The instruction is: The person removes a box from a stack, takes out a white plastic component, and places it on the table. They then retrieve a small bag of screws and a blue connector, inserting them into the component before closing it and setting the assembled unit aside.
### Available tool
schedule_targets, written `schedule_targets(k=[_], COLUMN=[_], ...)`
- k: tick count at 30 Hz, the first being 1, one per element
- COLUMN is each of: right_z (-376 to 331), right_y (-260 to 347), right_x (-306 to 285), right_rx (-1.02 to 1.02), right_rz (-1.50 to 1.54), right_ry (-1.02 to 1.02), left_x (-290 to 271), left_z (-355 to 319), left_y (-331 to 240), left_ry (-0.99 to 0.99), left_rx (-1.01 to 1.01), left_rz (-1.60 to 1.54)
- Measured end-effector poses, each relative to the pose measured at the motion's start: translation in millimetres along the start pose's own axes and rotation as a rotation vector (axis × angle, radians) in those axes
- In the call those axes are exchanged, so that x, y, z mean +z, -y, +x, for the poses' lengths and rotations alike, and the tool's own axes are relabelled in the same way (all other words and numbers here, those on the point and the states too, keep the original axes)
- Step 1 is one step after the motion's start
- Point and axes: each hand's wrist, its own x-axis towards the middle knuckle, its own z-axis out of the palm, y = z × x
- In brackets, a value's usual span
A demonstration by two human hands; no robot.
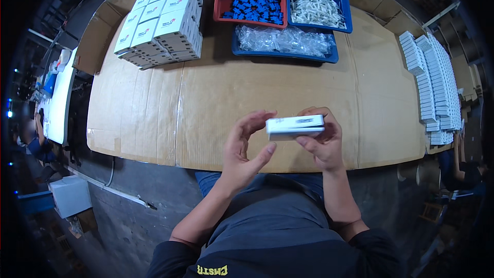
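Observation:
Over the near edge of the cardboard-covered table (267, 92), my right hand (327, 139) grips a small white box (293, 127) at its right end, thumb below and fingers behind. One long side of the box faces me, with dark print on its upper face. Just off the box's left end is my left hand (249, 144), its thumb and fingers spread apart in a C shape and holding nothing. What lies inside the box, if anything, is hidden.
Stacked white boxes (159, 20) stand at the far left. A red tray (218, 15) of blue clips, a blue tray (347, 20) of white pieces and another blue tray (288, 57) of clear plastic bags sit at the back. Several slim white boxes (435, 82) line the right side.

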Motion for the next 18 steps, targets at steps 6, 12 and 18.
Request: schedule_targets(k=[6, 12, 18], right_z=[0, -4, -5], right_y=[14, 17, 28], right_x=[9, 10, 17], right_rx=[0.098, 0.117, 0.112], right_rz=[-0.266, -0.026, -0.089], right_ry=[0.052, 0.088, 0.068], left_x=[0, -7, -11], left_z=[-3, -7, -6], left_y=[-6, -1, 0], left_ry=[0.144, 0.082, 0.104], left_rx=[-0.162, -0.032, -0.007], left_rz=[0.139, 0.0, -0.051])
